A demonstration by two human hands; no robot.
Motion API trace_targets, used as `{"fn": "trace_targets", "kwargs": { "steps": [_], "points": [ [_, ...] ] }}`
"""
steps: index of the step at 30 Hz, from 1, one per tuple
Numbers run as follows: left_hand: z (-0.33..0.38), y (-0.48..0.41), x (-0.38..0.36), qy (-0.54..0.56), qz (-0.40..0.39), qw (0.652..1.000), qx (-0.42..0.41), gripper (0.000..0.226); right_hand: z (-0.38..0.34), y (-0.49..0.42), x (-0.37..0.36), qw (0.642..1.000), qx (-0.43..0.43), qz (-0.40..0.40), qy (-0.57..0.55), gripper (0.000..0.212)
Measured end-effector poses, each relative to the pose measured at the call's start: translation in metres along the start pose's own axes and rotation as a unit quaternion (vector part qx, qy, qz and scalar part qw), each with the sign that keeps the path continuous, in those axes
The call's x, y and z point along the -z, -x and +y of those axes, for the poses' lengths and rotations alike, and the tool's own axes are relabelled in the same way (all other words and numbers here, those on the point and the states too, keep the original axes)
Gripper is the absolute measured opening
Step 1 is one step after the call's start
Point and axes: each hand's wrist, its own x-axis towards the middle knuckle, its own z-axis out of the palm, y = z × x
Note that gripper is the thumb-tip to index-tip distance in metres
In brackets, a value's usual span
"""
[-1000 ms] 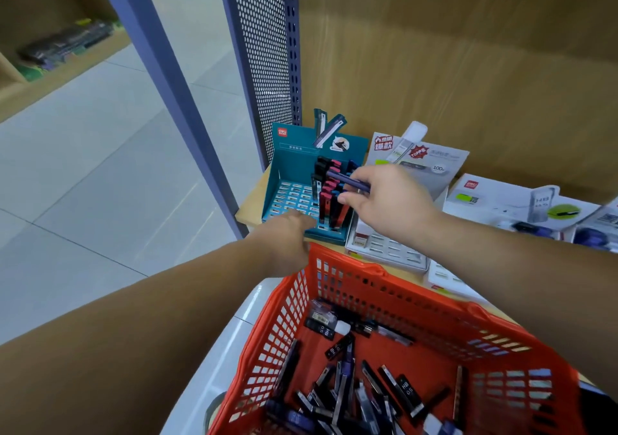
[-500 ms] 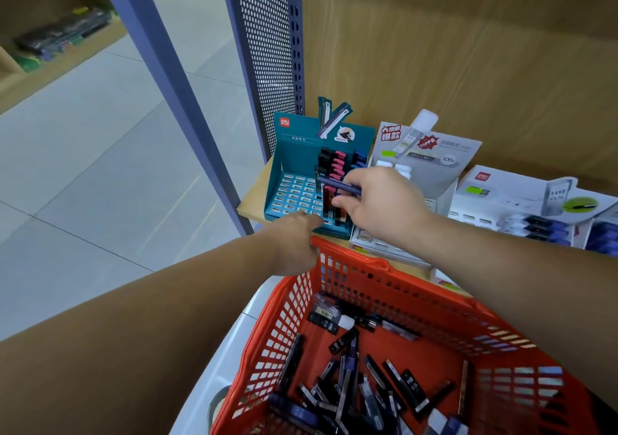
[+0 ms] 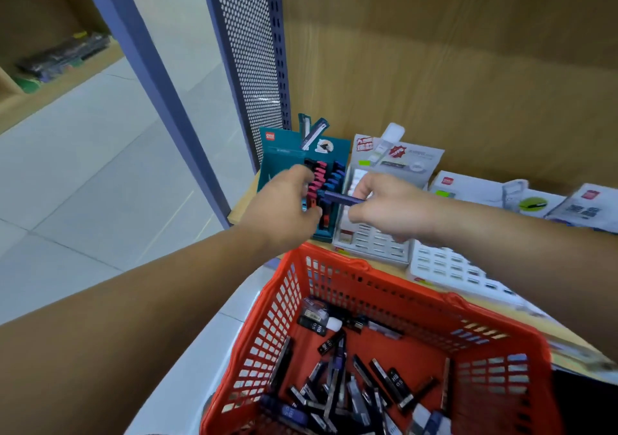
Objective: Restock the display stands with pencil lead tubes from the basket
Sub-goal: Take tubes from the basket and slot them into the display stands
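Orange-red plastic mesh forms the basket point(image 3: 384, 272) at the bottom of the head view, its near-left wall tilted toward the camera and its far rim just beside the edge of the wooden shelf point(image 3: 241, 205). Loose pencil lead tubes point(image 3: 351, 384), mostly black with some dark blue, lie heaped at all angles on the basket floor, a few marked HB. On the shelf beyond the rim stands the teal display stand point(image 3: 284, 158), with rows of pink tubes point(image 3: 319, 175) and blue tubes point(image 3: 336, 175) upright in its slots. The left hand point(image 3: 281, 207) reaches over the front left of this stand, fingers curved down onto the tube rows and thumb below them; whether it actually grips anything cannot be told. The right hand point(image 3: 394, 208) pinches a dark blue tube point(image 3: 337, 197) between thumb and curled fingers, holding it almost level with its free end over the teal stand's right-hand rows, close to the left hand's thumb. Under the right hand sits a grey display stand point(image 3: 398, 158) with a pale slotted tray, and more white stands point(image 3: 468, 187) line the shelf to the right, motion-blurred. Behind them rises a wooden back panel point(image 3: 434, 66); to the left are a perforated metal panel point(image 3: 247, 50), a blue-violet post point(image 3: 143, 66) and pale floor tiles point(image 3: 83, 167).
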Motion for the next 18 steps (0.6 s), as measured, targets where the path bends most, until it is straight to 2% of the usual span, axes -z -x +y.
{"fn": "trace_targets", "kwargs": {
  "steps": [2, 4, 5, 8, 11, 14, 18],
  "points": [
    [0.026, 0.011, 0.006, 0.033, -0.020, 0.996, -0.082, 0.038, 0.002, 0.024, 0.015, 0.997, -0.034, -0.052, -0.055, 0.017],
    [0.051, 0.023, 0.007, 0.000, -0.048, 0.989, -0.142, 0.009, 0.009, 0.046, 0.031, 0.992, -0.039, -0.080, -0.095, 0.018],
    [0.063, 0.028, 0.006, -0.014, -0.055, 0.986, -0.156, 0.006, 0.013, 0.057, 0.038, 0.990, -0.035, -0.082, -0.112, 0.015],
    [0.097, 0.040, -0.005, -0.041, -0.085, 0.987, -0.133, 0.028, 0.032, 0.087, 0.062, 0.979, -0.010, -0.039, -0.201, 0.009],
    [0.130, 0.054, -0.028, -0.011, -0.119, 0.988, -0.102, 0.035, 0.062, 0.116, 0.083, 0.954, 0.028, 0.003, -0.300, 0.005],
    [0.166, 0.064, -0.058, -0.022, -0.149, 0.984, -0.094, 0.038, 0.098, 0.141, 0.098, 0.952, 0.034, 0.041, -0.303, 0.012],
    [0.199, 0.067, -0.102, -0.026, -0.174, 0.981, -0.084, 0.037, 0.146, 0.157, 0.115, 0.951, 0.018, 0.148, -0.272, 0.015]
  ]
}}
